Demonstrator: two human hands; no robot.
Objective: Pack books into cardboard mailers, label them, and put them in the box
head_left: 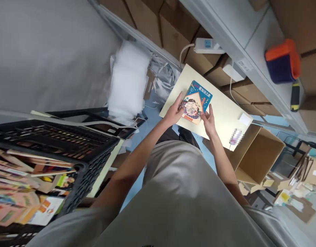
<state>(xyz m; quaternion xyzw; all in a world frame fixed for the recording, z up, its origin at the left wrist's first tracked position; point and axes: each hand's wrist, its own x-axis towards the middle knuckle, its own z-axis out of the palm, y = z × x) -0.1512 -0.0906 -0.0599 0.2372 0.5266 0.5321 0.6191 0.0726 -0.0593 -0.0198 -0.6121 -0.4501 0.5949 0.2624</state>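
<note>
A children's picture book (196, 103) with a blue and peach illustrated cover is held face up over a pale yellow tabletop (225, 113). My left hand (175, 111) grips its left edge, with the thumb on the cover. On the opposite edge, my right hand (209, 120) has its thumb against the lower right of the cover and a finger pointing up alongside. The fingers under the book are hidden. Whether the book touches the tabletop, I cannot tell.
Black plastic crates (78, 185) of books stand at left. A stack of white wrapping sheets (129, 82) lies beyond. An open cardboard box (261, 154) is right of the table. Above it, a shelf (253, 44) bears an orange and purple holder (283, 61); a power strip (209, 45) hangs below.
</note>
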